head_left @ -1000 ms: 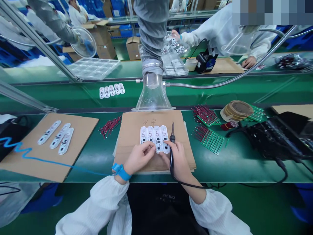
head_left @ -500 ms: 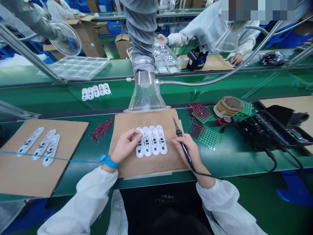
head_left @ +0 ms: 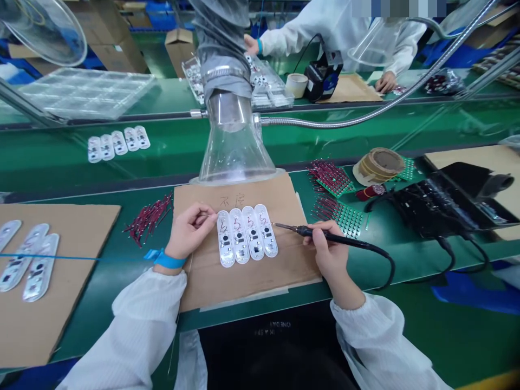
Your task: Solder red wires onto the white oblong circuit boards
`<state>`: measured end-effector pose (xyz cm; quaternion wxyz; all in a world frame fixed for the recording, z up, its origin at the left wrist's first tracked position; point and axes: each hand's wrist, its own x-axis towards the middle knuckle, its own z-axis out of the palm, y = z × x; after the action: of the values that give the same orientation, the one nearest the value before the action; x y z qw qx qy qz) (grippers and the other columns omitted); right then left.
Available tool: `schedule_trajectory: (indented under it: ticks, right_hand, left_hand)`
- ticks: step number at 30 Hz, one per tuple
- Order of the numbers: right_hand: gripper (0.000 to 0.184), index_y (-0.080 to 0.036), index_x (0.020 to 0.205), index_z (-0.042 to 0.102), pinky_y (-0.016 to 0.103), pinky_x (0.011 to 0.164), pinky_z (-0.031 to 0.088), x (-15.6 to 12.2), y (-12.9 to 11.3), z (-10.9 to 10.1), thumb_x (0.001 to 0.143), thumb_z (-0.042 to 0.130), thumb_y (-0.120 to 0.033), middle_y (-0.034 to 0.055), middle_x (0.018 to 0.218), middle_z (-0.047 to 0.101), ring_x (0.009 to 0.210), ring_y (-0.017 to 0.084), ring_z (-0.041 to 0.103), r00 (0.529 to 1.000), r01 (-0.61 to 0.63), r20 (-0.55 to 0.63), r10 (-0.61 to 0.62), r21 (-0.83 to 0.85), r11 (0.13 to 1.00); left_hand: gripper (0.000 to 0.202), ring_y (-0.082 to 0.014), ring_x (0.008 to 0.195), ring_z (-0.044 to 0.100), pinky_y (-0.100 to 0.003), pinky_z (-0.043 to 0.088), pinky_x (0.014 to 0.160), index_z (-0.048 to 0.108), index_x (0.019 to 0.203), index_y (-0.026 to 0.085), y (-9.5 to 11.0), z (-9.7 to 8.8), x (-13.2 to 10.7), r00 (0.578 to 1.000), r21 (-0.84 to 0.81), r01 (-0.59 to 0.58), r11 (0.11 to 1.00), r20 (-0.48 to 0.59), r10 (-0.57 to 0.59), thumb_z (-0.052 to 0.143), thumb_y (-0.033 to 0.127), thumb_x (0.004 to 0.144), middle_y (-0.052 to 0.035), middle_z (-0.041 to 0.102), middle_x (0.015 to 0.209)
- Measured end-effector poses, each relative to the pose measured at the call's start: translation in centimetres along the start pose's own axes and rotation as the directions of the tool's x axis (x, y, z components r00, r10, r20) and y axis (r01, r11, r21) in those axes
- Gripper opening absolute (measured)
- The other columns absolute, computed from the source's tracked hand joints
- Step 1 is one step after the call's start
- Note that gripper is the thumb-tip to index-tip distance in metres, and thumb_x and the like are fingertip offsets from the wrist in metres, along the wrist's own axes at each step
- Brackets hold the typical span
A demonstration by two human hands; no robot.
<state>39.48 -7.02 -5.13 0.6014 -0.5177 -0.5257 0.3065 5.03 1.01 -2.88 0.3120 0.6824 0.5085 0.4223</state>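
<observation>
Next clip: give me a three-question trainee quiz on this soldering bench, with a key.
1. True or false: the right hand holds the soldering iron with its tip pointing toward the white boards.
2. The boards lie on: A) a plastic tray, B) the cardboard sheet, C) the bare belt.
3. How many white boards lie side by side next to the left hand, which pinches a thin wire?
Key: 1 true; 2 B; 3 four.

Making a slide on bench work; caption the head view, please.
Right hand holds a soldering iron level, tip toward four white boards on cardboard; left hand pinches a thin wire beside them.
</observation>
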Motion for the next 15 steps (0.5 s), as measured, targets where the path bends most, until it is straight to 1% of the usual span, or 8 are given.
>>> schedule_trajectory:
  ticks: [5, 11, 15]
  right_hand:
    - [0.026, -0.025, 0.101, 0.074, 0.027, 0.056, 0.058, -0.15, 0.23, -0.13, 0.106, 0.074, -0.051, 0.0016, 0.081, 0.077, 0.063, 0.016, 0.072, 0.998, -0.023, 0.053, 0.024, -0.032, 0.999]
    - [0.023, -0.026, 0.103, 0.076, 0.03, 0.062, 0.061, -0.24, 0.46, -0.33, 0.105, 0.076, -0.049, 0.0028, 0.086, 0.079, 0.067, 0.018, 0.074, 0.993, -0.031, 0.109, 0.04, -0.082, 0.996]
    - [0.023, -0.026, 0.104, 0.077, 0.031, 0.064, 0.06, -0.22, 0.31, -0.38, 0.105, 0.075, -0.049, 0.0031, 0.089, 0.079, 0.07, 0.018, 0.074, 0.992, -0.019, 0.124, 0.033, -0.114, 0.993]
  left_hand:
    - [0.012, -0.0096, 0.056, 0.037, -0.023, 0.034, 0.058, 0.068, 0.086, 0.019, 0.09, 0.0, 0.12, 1.0, 0.017, -0.019, 1.0, 0.012, 0.019, 0.07, 0.028, 0.093, 0.0077, 0.04, 0.064]
    - [0.012, -0.0099, 0.056, 0.038, -0.023, 0.035, 0.059, 0.07, 0.088, 0.018, 0.12, 0.06, 0.11, 1.0, 0.038, -0.011, 0.999, 0.02, 0.01, 0.07, 0.029, 0.093, 0.0083, 0.037, 0.063]
    - [0.013, -0.0101, 0.056, 0.039, -0.024, 0.036, 0.059, 0.07, 0.088, 0.019, 0.14, 0.21, 0.11, 0.999, 0.039, 0.0, 0.999, 0.038, -0.002, 0.07, 0.031, 0.094, 0.0086, 0.036, 0.063]
